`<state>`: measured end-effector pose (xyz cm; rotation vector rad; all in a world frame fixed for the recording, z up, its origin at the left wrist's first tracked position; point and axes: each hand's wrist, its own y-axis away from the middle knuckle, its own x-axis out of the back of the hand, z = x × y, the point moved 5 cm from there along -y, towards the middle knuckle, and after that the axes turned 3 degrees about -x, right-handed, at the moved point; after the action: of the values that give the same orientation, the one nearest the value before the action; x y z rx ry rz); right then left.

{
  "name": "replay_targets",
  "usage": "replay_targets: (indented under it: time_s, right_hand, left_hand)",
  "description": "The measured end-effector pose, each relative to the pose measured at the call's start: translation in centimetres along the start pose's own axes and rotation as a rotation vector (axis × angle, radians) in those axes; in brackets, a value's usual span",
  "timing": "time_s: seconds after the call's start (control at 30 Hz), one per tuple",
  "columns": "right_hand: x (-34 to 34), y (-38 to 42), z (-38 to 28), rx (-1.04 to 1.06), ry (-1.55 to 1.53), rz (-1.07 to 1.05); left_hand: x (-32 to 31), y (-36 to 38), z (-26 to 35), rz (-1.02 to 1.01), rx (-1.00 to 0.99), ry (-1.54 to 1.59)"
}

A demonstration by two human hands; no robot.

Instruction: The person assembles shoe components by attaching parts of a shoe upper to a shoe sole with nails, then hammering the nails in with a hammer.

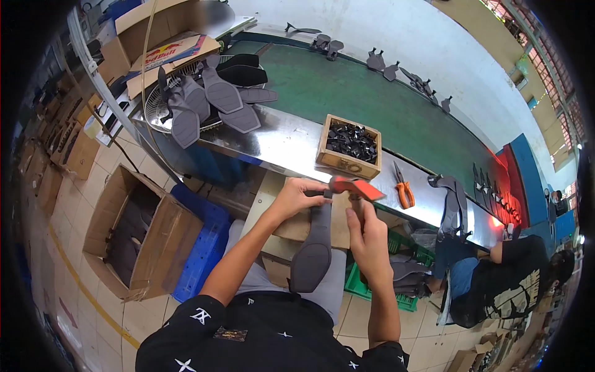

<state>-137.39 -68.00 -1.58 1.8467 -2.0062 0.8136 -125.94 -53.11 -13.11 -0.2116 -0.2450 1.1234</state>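
Observation:
A dark grey shoe sole lies across my lap, its narrow end on a wooden block. My left hand pinches a small black piece at that narrow end. Closed round the handle of a hammer with a red head is my right hand, and the head is raised near my left fingertips. Just beyond the hands, a wooden box of small black parts sits on the metal bench edge. Orange-handled pliers lie to its right.
A wire basket of soles stands on the bench at left, beside a green belt. A cardboard box and blue crate are on the floor left. Right are a green crate and a seated person.

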Motion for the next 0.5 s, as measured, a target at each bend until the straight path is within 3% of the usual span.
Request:
replay_targets:
  time_s: [0.1,0.13,0.27,0.37,0.4,0.47,0.5]
  right_hand:
    - [-1.0,0.0,0.8,-0.004,0.071,-0.033]
    - [-1.4,-0.5,1.3,-0.070,0.133,-0.138]
    - [2.0,0.3,-2.9,0.179,0.124,0.152]
    - [4.3,2.7,-5.3,0.144,-0.275,0.234]
    - [3.9,2.5,-5.1,0.165,-0.081,0.181]
    - [-0.3,-0.4,0.1,0.404,0.379,0.110]
    - [-2.0,-0.5,3.3,0.061,0.286,-0.120]
  left_hand:
    - [0.0,0.4,0.4,0.011,0.020,0.005]
    - [0.0,0.4,0.3,0.012,0.002,-0.003]
    - [0.1,0.8,-0.1,-0.037,-0.089,-0.328]
    - [-0.3,1.7,0.4,0.016,-0.210,-0.513]
    - [-0.6,1.6,-0.7,-0.050,-0.097,-0.566]
    - [-0.4,1.4,-0.4,-0.081,-0.024,-0.604]
    - [-0.5,1.5,0.0,-0.099,0.011,-0.624]
